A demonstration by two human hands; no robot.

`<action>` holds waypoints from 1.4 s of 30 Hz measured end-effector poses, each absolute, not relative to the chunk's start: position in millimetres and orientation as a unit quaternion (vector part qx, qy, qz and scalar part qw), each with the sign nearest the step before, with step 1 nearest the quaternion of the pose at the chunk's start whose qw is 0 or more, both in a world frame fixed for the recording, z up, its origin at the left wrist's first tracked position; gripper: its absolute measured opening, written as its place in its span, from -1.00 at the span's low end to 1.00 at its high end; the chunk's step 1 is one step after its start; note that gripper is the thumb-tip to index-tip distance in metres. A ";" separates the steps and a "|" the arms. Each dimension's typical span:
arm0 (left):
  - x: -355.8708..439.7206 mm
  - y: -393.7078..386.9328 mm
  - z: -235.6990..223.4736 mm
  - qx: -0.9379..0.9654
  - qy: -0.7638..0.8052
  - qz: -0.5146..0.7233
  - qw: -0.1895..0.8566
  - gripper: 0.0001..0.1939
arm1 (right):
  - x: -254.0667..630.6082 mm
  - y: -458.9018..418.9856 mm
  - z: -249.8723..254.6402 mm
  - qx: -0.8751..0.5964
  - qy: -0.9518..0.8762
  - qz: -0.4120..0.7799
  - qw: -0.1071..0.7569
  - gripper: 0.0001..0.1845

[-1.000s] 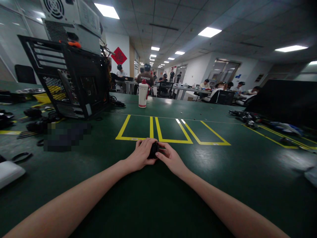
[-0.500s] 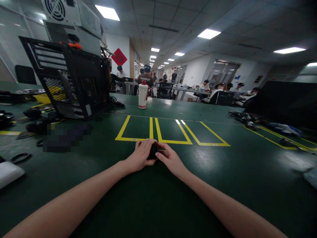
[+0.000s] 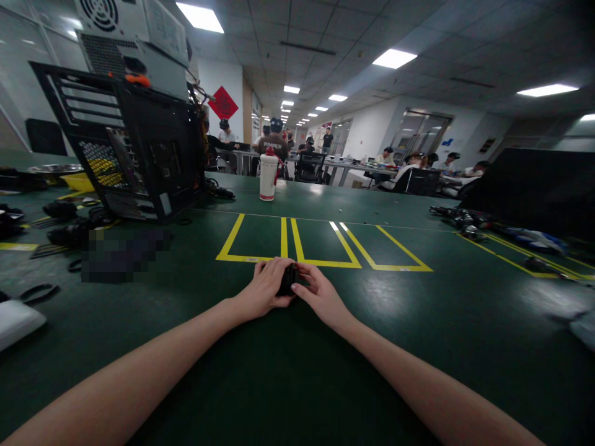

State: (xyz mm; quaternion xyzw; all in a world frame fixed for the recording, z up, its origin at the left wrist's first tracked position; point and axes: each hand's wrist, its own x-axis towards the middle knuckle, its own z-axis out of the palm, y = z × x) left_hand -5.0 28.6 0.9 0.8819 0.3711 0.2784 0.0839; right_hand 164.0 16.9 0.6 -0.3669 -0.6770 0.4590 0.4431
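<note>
A small black object [image 3: 287, 282] sits between my hands, low over the green table [image 3: 288, 371]; its kind is too dark to make out. My left hand [image 3: 266, 286] wraps over it from the left, fingers along its top and thumb at the near side. From the right, the bent fingers and thumb of my right hand [image 3: 320, 294] close on its side. Just beyond the hands, yellow tape outlines [image 3: 325, 264] mark the tabletop.
A black computer case [image 3: 153, 155] with grey power supplies [image 3: 158, 56] on top stands at the left. A white cup [image 3: 268, 178] stands farther back. Cables [image 3: 74, 229] lie left; a black panel [image 3: 543, 192] and metal parts [image 3: 469, 229] are right. People sit at far tables.
Both hands stay on the black object, with barely any shift of the fingers. The whole view has moved very slightly.
</note>
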 end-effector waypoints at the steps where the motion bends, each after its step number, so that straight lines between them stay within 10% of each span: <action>1: -5.0 28.2 1.8 0.882 0.371 0.278 0.085 -0.41 | 164.1 17.1 0.1 -0.367 -0.677 0.461 0.440 -0.63; 42: -4.7 25.7 6.7 0.883 0.374 0.271 0.084 -0.42 | 164.3 14.5 -0.7 -0.340 -0.664 0.492 0.448 -0.74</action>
